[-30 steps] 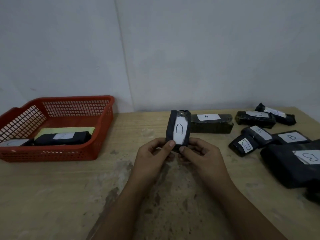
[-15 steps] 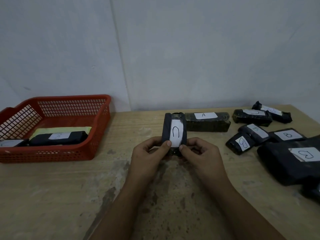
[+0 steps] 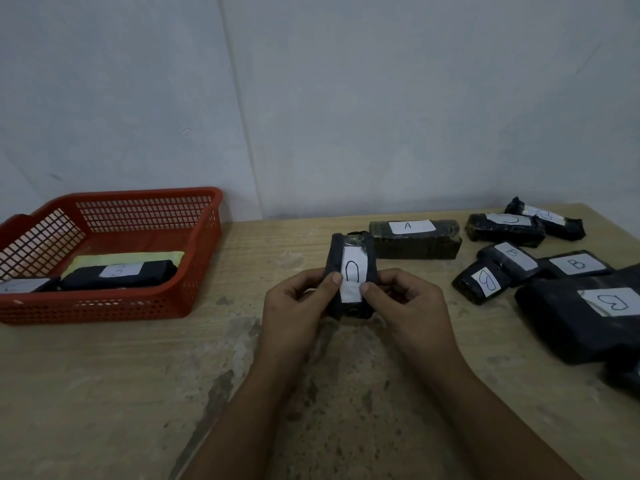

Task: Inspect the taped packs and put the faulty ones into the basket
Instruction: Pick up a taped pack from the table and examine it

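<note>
Held upright at frame centre above the table [image 3: 104, 393]: taped pack [image 3: 350, 252], pinched at lower edges by left hand [image 3: 294, 306] and right hand [image 3: 412, 306]; seemingly light, firm, wrap slick.

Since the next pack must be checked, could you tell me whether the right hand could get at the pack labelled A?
Probably not yet: the right hand shares its grip on the C pack with the left hand. The A pack lies unobstructed just behind.

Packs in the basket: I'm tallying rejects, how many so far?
2 visible. One pack lies across the red basket on a yellow sheet; another sits at its left end, cropped. More may be hidden.
</note>
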Available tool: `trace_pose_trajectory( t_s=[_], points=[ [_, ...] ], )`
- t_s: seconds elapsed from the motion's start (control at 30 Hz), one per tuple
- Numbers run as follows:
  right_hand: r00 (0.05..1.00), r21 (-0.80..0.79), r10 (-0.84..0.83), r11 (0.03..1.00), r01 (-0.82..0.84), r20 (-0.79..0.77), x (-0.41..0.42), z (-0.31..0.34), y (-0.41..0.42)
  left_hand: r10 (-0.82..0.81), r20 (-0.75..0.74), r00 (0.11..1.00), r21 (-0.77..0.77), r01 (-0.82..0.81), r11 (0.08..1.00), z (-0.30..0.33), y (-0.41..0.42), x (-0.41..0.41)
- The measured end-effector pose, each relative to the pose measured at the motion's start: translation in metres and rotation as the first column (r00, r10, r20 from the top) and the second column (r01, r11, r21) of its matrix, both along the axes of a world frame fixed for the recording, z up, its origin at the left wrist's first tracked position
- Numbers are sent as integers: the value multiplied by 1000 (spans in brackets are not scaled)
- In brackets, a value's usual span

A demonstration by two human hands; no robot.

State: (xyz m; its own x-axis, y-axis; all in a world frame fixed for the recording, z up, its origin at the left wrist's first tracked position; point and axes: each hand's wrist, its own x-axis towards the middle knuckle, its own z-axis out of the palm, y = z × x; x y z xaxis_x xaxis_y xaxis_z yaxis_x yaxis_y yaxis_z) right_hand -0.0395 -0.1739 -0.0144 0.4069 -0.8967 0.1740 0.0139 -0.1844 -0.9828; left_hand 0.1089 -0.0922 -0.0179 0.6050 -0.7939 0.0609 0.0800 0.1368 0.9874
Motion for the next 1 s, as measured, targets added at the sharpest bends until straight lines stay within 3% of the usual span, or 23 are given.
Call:
trace_pose_trajectory(
  t_s=[0.37, 1.0],
  points=[
    [996, -18, -54, 998, 55, 70, -2, 2, -3, -15, -25, 1000, 28, 16, 999, 1, -1, -4],
    [999, -21, -27, 999, 28, 44, -1, -3, -4, 17, -79, 997, -5, -17, 1000, 2, -3, -10]
  ],
)
